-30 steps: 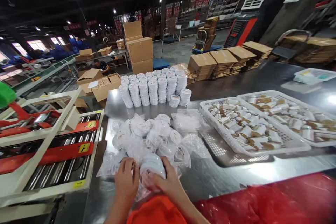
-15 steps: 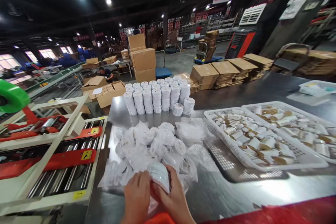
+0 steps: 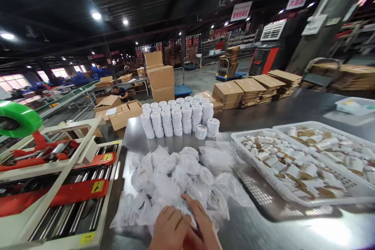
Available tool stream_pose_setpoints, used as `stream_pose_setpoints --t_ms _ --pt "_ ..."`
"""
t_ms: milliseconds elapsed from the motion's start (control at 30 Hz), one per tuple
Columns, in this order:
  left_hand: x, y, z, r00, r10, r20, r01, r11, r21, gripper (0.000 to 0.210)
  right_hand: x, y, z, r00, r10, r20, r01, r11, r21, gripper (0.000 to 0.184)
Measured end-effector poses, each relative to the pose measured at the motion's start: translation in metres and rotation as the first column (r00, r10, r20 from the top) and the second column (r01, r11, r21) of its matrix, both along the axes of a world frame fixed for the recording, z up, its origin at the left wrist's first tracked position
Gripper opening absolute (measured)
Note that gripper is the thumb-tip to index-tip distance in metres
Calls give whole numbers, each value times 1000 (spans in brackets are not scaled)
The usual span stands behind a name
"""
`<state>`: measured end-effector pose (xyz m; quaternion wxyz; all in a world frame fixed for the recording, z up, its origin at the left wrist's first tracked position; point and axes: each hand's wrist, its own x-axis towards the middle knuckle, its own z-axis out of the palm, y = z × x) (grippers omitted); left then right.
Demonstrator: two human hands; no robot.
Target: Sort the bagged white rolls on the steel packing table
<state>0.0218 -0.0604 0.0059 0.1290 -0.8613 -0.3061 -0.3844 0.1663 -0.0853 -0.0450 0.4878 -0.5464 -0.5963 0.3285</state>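
single head view, looking forward and slightly down over steel table; hands cropped at bottom centre, hall filling upper frame.

Both hands, left hand and right hand, are bare, ringless, sleeveless.

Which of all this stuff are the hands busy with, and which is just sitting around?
Busy with:
left hand
right hand
pile of plastic-bagged white rolls

Sitting around:
stacked white rolls
two white baskets
cardboard boxes
roller machine
green tape roll
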Motion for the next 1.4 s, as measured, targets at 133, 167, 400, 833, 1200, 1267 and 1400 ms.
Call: stream_pose_setpoints --t_ms 133,167,400,833,1200,1267,1400 --pt "-11 6 -24 981 194 0 -193 979 58 24 -8 0 -3 982 -180 -59 180 984 -6 48" --pt "-13 9 -29 975 222 -24 -220 973 77 21 -10 0 -2 972 -228 -65 228 974 1 47" --pt "3 29 -37 858 513 33 -485 829 -279 8 -10 12 5 896 -431 -110 439 897 59 44" --pt "21 8 -43 981 125 -146 -173 905 -389 27 8 14 7 901 -353 -251 323 934 -153 52" --pt "-8 -6 27 956 176 233 142 416 -898 36 5 14 57 606 -241 -758 -165 894 -417 37" --pt "-13 -7 28 961 199 192 109 365 -925 36 4 13 56 611 -238 -755 -178 888 -424 35" --pt "-22 -8 28 954 240 179 97 319 -943 35 3 13 54 668 -175 -723 -195 897 -397 35"
